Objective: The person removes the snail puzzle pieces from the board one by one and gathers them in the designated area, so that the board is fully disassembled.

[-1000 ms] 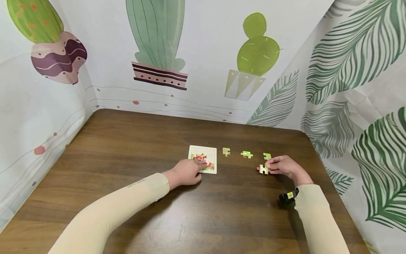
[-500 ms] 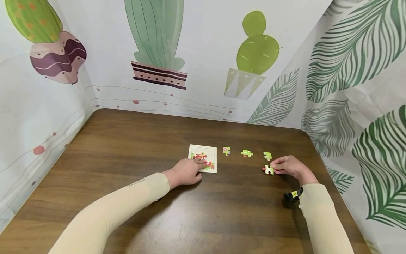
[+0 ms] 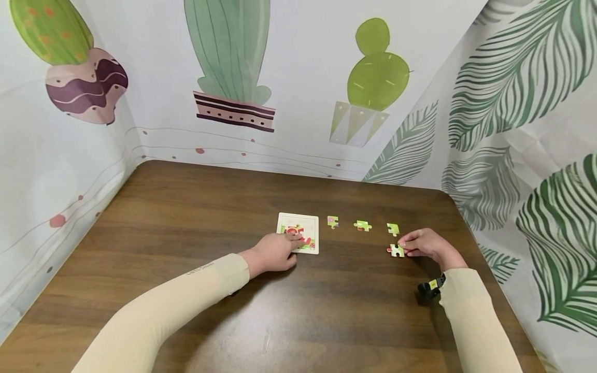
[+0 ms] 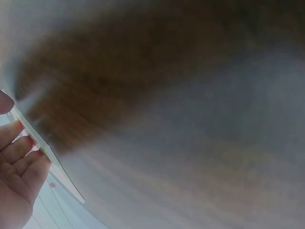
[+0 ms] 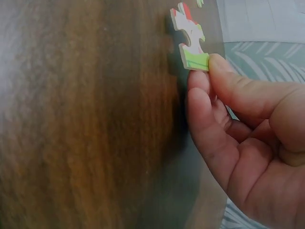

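My left hand [image 3: 275, 253] rests on a square puzzle tray [image 3: 298, 218] with a pale rim, its fingertips lying over a red and green picture. Part of that picture is hidden beneath the fingers. Seen from the left wrist, the fingers [image 4: 16, 150] reach out over the tray's edge [image 4: 69, 185]. To the right, my right hand [image 3: 425, 244] pinches a jigsaw piece [image 3: 398, 252] by its green edge between thumb and fingers. That piece is white, green and red, and the right wrist view shows it tilted, close over the table.
Three loose jigsaw pieces lie in a row right of the tray: one with a pink flower [image 3: 332, 221], a green and red one [image 3: 363, 226], and a green one [image 3: 393, 229]. The brown table [image 3: 210, 202] meets a cactus-patterned wall covering [image 3: 298, 150] at the back.
My right hand has moved a little to the right with the jigsaw piece, then almost stopped over the last half second. My left hand has stayed on the tray.
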The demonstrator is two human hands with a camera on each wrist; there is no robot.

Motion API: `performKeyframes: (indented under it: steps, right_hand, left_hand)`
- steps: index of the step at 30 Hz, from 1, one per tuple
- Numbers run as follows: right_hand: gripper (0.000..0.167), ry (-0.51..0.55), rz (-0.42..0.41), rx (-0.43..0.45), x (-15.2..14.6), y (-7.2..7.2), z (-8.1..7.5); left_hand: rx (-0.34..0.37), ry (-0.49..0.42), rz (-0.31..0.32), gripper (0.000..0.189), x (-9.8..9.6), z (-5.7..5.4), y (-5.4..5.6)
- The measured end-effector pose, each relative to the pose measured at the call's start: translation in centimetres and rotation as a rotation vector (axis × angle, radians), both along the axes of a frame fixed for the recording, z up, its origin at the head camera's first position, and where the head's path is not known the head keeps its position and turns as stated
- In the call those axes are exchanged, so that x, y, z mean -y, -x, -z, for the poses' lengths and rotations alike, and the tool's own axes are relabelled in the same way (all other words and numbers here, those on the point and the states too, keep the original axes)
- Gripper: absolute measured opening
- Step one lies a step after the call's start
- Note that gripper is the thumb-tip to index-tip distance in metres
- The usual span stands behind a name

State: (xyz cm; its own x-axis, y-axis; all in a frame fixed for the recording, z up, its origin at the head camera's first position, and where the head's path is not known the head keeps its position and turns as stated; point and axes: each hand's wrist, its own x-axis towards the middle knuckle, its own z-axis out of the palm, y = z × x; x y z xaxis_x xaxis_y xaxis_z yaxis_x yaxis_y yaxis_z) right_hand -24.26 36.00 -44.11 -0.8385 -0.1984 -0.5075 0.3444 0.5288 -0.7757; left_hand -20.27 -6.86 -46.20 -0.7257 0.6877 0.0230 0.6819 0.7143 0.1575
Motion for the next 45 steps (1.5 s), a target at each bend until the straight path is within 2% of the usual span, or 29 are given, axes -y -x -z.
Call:
performKeyframes:
  steps: [13,21,27,30,36,40,45]
  right_hand:
    - [0.028,-0.16,-0.035,-0.076,0.6,-0.3,-0.2]
    - [0.026,-0.239,-0.036,-0.109,0.9,-0.4,-0.5]
    - [0.025,-0.3,-0.039,-0.142,1.3,-0.3,-0.7]
    - [0.025,-0.295,-0.046,-0.161,1.1,-0.2,-0.5]
    - [0.022,-0.23,-0.065,-0.192,-0.1,0.6,0.9]
    - [0.024,-0.304,-0.035,-0.178,0.6,0.4,0.4]
    - [0.025,-0.35,-0.037,-0.18,1.1,0.2,0.0]
  left_hand:
    - [0.0,0.006,0.0,0.047,0.0,0.0,0.0]
    - [0.001,0.005,0.0,0.047,-0.2,0.4,0.1]
    - [0.017,0.005,-0.01,0.047,-0.2,0.2,0.0]
    - [0.016,0.005,-0.011,0.047,-0.2,0.1,-0.1]
    - [0.002,0.003,-0.008,0.047,-0.2,0.1,-0.1]
    - [0.012,0.0,-0.013,0.047,-0.2,0.0,-0.1]
    - [0.006,0.006,-0.01,0.047,-0.1,0.0,0.0]
